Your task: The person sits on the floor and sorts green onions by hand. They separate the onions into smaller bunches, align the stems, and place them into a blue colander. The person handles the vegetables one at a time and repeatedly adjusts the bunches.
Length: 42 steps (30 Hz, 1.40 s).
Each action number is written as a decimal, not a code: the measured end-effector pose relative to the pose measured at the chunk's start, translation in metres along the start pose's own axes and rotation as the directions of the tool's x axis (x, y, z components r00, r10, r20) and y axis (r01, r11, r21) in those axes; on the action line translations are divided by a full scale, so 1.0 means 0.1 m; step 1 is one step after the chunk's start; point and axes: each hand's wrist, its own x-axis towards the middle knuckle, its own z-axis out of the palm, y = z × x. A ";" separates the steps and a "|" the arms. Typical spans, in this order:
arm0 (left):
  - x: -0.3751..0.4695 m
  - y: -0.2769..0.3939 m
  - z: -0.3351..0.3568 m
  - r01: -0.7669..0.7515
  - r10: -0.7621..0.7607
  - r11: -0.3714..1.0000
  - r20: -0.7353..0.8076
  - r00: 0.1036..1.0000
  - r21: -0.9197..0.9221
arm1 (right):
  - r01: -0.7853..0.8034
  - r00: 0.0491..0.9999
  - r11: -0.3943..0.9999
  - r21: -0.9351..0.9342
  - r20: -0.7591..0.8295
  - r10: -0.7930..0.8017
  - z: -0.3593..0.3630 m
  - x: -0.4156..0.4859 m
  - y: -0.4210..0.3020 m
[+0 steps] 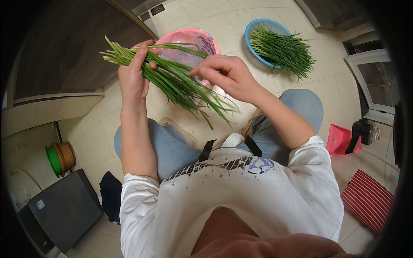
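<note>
A bunch of garlic chives (167,75) is gripped near its pale stem ends by my left hand (137,66). Its green leaves fan down to the right, and a few split off along the top. At the leaves' upper right side is my right hand (226,75), its fingers curled and the fingertips touching the greens. Whether it pinches a leaf is hidden. Below and behind the bunch stands a pink basin (180,32) lined with a clear plastic bag (180,56) that bears print.
A blue plastic basket (255,53) on the tiled floor holds many chives (280,48). Dark cabinets (71,45) stand at left. On the right are a pink dustpan (338,139), a dark bottle (364,132) and a red striped item (367,200). Stacked basins (66,158) and a dark grey box (66,209) are lower left.
</note>
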 end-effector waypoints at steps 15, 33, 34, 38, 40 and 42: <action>0.02 -0.07 0.04 -0.107 0.120 0.987 -0.098 0.988 0.123 | -0.500 0.842 0.820 0.280 0.377 0.385 -0.12 -0.01 0.12; 0.07 -0.11 -0.05 0.026 -0.038 0.992 -0.087 0.996 -0.127 | 0.205 0.961 0.881 -0.426 -0.081 -0.263 -0.09 0.06 0.08; 0.05 -0.13 -0.02 0.034 -0.046 0.990 -0.085 0.995 -0.134 | 0.232 0.952 0.854 -0.467 -0.070 -0.297 -0.04 0.05 0.05; 0.01 -0.19 0.05 0.041 -0.047 0.992 -0.052 0.998 -0.118 | 0.269 0.941 0.799 -0.538 -0.028 -0.336 0.07 0.04 0.02; 0.00 -0.20 0.08 0.029 -0.033 0.994 -0.039 0.999 -0.101 | 0.216 0.956 0.830 -0.514 -0.059 -0.286 0.11 0.03 0.03; 0.00 -0.22 0.10 0.021 -0.025 0.996 -0.040 0.999 -0.084 | 0.209 0.954 0.834 -0.511 -0.079 -0.288 0.10 0.02 0.05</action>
